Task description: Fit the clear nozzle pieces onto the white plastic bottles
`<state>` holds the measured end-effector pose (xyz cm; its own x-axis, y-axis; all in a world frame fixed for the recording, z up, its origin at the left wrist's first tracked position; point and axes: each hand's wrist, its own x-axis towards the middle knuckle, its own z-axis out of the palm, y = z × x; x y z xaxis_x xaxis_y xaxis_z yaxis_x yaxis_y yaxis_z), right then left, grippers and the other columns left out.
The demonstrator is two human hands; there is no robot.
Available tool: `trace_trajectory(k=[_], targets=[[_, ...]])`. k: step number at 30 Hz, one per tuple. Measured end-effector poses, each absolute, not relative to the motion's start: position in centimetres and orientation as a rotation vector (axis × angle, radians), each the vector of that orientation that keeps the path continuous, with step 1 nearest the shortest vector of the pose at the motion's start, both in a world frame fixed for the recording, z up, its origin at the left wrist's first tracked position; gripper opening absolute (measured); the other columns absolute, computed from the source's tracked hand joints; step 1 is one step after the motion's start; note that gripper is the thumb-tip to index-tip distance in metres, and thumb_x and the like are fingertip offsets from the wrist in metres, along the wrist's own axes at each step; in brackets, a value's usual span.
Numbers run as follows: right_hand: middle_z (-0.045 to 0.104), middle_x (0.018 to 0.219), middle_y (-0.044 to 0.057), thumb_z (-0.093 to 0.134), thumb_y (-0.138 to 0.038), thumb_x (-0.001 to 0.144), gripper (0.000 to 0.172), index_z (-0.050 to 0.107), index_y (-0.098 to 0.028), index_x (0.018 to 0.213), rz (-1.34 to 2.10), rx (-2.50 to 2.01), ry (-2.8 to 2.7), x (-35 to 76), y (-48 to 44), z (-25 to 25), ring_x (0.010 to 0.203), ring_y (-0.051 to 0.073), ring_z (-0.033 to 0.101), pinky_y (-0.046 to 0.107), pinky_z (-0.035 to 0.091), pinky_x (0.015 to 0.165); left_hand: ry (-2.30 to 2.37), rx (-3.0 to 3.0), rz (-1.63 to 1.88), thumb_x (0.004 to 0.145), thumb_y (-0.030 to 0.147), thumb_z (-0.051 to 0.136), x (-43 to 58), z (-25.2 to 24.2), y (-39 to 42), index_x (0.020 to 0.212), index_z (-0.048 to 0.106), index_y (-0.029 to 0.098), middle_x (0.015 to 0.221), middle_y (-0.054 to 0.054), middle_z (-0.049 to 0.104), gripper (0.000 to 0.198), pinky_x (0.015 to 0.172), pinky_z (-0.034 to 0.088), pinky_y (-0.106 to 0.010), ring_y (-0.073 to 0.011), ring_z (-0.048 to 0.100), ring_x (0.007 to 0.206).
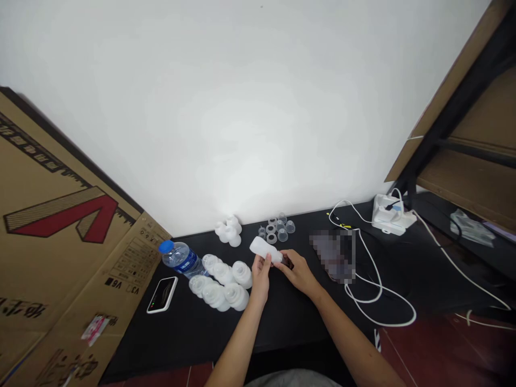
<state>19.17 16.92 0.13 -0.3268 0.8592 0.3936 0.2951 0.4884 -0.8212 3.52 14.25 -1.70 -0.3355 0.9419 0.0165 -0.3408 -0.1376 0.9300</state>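
A white plastic bottle [264, 248] lies tilted in the air above the black table, its wide end up and to the left. My left hand [261, 273] is closed around its body from below. At the narrow end, my right hand [299, 272] pinches near the neck; whether a small part sits between those fingers is hidden. To the left, several white bottles [223, 273] stand grouped close together. Behind the held bottle are several clear caps and rings [282, 235]. White rounded pieces [229, 232] are clustered near the wall.
A blue-capped water bottle [184, 259] and a phone [162, 294] are at the left, beside a large cardboard box [72, 226]. On the right lie a blurred-out dark object [332, 255], a looping white cable [379, 279] and a white power strip [389, 215].
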Motion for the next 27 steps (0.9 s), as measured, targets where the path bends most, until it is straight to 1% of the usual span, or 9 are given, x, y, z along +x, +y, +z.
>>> trace_trajectory(k=[3, 5, 8, 10, 12, 17, 22, 25, 27], targets=[[0.073, 0.100, 0.006, 0.067, -0.042, 0.104, 0.024, 0.070, -0.022, 0.118, 0.858, -0.956, -1.866, 19.1, 17.0, -0.1, 0.088, 0.022, 0.067, 0.033, 0.053, 0.076, 1.127, 0.791, 1.670, 0.087, 0.061, 0.083, 3.5, -1.7, 14.3, 0.107, 0.075, 0.018, 0.089, -0.003, 0.071, 0.047, 0.077, 0.051, -0.028, -0.0162, 0.063, 0.078], [0.072, 0.104, 0.006, 0.068, -0.040, 0.103, 0.025, 0.068, -0.023, 0.122, 0.854, -0.961, -1.844, 18.9, 17.0, -0.3, 0.088, 0.022, 0.066, 0.032, 0.054, 0.075, 1.122, 0.773, 1.674, 0.087, 0.061, 0.083, 3.6, -1.5, 14.4, 0.106, 0.075, 0.018, 0.087, -0.002, 0.070, 0.048, 0.074, 0.050, -0.027, -0.0152, 0.061, 0.075], [0.071, 0.109, 0.008, 0.074, -0.039, 0.099, 0.031, 0.067, -0.023, 0.124, 0.750, -0.982, -1.855, 18.8, 17.0, -0.3, 0.090, 0.023, 0.065, 0.034, 0.055, 0.078, 1.091, 0.753, 1.651, 0.087, 0.063, 0.082, 3.8, -1.1, 14.5, 0.113, 0.075, 0.018, 0.099, -0.006, 0.075, 0.052, 0.086, 0.054, -0.031, -0.0195, 0.069, 0.089], [0.070, 0.110, 0.010, 0.074, -0.038, 0.098, 0.030, 0.068, -0.023, 0.123, 0.650, -0.994, -1.900, 18.8, 16.9, -0.2, 0.093, 0.025, 0.065, 0.038, 0.056, 0.083, 1.078, 0.760, 1.637, 0.087, 0.062, 0.082, 3.8, -1.0, 14.4, 0.120, 0.075, 0.019, 0.109, -0.009, 0.078, 0.055, 0.096, 0.054, -0.036, -0.0240, 0.072, 0.102], [0.070, 0.109, 0.011, 0.073, -0.038, 0.100, 0.026, 0.069, -0.023, 0.121, 0.577, -1.001, -1.948, 18.9, 16.7, 0.1, 0.094, 0.027, 0.065, 0.040, 0.056, 0.085, 1.096, 0.779, 1.625, 0.087, 0.061, 0.083, 3.7, -1.0, 14.4, 0.122, 0.076, 0.018, 0.112, -0.011, 0.079, 0.055, 0.101, 0.054, -0.040, -0.0268, 0.073, 0.108], [0.068, 0.099, 0.008, 0.069, -0.040, 0.104, 0.017, 0.069, -0.023, 0.109, 0.612, -0.960, -2.006, 19.2, 16.2, 0.8, 0.089, 0.025, 0.063, 0.036, 0.053, 0.081, 1.128, 0.838, 1.594, 0.088, 0.058, 0.083, 3.2, -1.3, 14.3, 0.115, 0.079, 0.016, 0.108, -0.011, 0.081, 0.050, 0.098, 0.054, -0.038, -0.0272, 0.073, 0.105], [0.068, 0.091, 0.004, 0.066, -0.042, 0.106, 0.020, 0.070, -0.023, 0.101, 0.785, -0.913, -1.924, 19.4, 16.3, 1.0, 0.082, 0.021, 0.064, 0.032, 0.051, 0.077, 1.106, 0.782, 1.617, 0.089, 0.060, 0.081, 3.3, -1.4, 14.3, 0.110, 0.079, 0.016, 0.106, -0.010, 0.081, 0.049, 0.098, 0.054, -0.038, -0.0270, 0.074, 0.105], [0.072, 0.095, 0.005, 0.050, -0.041, 0.113, 0.028, 0.072, -0.023, 0.106, 0.809, -0.951, -1.816, 19.3, 17.3, 1.1, 0.083, 0.021, 0.067, 0.033, 0.054, 0.079, 1.056, 0.674, 1.674, 0.091, 0.067, 0.075, 3.6, -1.3, 14.5, 0.108, 0.079, 0.016, 0.111, -0.012, 0.081, 0.053, 0.104, 0.054, -0.041, -0.0280, 0.073, 0.111], [0.075, 0.110, 0.010, 0.045, -0.036, 0.113, 0.031, 0.071, -0.023, 0.122, 0.706, -1.009, -1.799, 19.0, 18.6, 1.1, 0.094, 0.024, 0.071, 0.037, 0.057, 0.088, 1.024, 0.619, 1.691, 0.090, 0.068, 0.076, 3.8, -1.4, 14.7, 0.109, 0.079, 0.017, 0.116, -0.012, 0.081, 0.054, 0.110, 0.051, -0.042, -0.0285, 0.072, 0.118]])
